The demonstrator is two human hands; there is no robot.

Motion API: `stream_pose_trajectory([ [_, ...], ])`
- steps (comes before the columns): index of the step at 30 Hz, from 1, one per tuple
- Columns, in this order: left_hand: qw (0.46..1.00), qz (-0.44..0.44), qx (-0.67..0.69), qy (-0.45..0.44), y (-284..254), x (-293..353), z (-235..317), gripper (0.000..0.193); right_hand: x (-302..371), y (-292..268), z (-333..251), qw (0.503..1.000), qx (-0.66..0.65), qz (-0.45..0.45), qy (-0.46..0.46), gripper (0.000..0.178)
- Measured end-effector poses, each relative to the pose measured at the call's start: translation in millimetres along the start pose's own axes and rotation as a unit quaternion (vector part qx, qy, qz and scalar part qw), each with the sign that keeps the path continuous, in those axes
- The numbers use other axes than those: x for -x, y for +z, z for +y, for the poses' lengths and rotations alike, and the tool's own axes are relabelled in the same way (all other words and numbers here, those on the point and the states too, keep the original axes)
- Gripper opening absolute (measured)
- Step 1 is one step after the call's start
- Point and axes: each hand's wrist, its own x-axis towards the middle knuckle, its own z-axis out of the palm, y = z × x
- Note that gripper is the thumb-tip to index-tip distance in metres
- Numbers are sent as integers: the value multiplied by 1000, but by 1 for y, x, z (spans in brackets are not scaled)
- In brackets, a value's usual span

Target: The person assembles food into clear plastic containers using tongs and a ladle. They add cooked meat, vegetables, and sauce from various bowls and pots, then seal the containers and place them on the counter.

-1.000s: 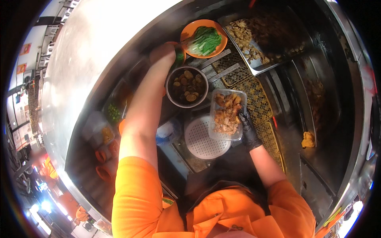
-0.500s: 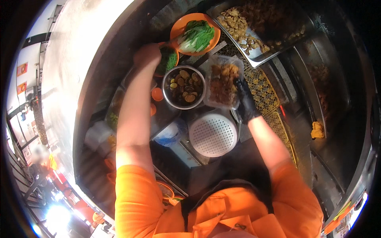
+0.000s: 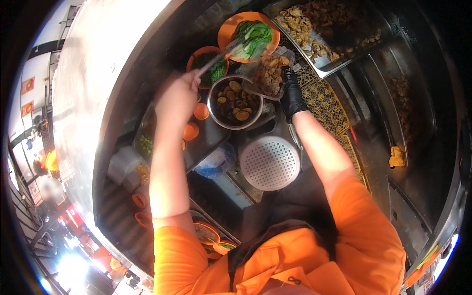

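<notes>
Landmark: steel bowl [image 3: 236,127], round, smooth-rimmed, holding brown, flat, rounded slices in dark liquid.

Greens [image 3: 256,35] lie beyond the bowl, slightly right, on an orange plate [image 3: 228,30]. Pale stems point down-left, towards the bowl's far left; leaf ends lie away from it. Left hand [image 3: 177,93], bare, left of the bowl: fingers closed round a slim metal tool [image 3: 216,60], its shaft slanting up-right past the bowl's far side, tip at the stems. Motion blur; cannot tell if the tip pinches anything.

Right hand [image 3: 292,93], black-gloved, right of the bowl, gripping the side of a clear container [image 3: 269,97]. Thin plastic, tilted, overlapping the bowl's right rim in view; contact unclear. Inside, browned meat [image 3: 268,73], rough and glistening. By hand alone, the right is nearer the greens; the left reaches them through the tool.

Also: orange bowl [image 3: 190,60] up-left of the steel bowl, with dark serrated leaves; perforated metal disc [image 3: 270,163] on its near side.
</notes>
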Motion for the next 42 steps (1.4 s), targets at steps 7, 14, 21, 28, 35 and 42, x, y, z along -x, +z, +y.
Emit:
stream_pose_trajectory([
  [7,995,18,-51,85,40,74,0,29,5,13,-5,995,-93,-17,22,66],
  [14,989,45,-63,126,37,56,13,31,-17,-28,15,998,-57,-25,-17,66],
  [21,982,-53,-178,-18,54,-71,5,32,-7,-45,15,1000,-13,-4,-28,65],
  [28,985,-67,-130,-91,86,-120,12,31,4,-67,10,1000,14,13,0,74],
  [35,981,-69,-176,-37,52,-103,12,34,15,-58,-2,999,9,32,26,71],
  [42,996,-35,-81,-32,40,-72,-3,35,9,-50,-1,998,56,19,0,70],
])
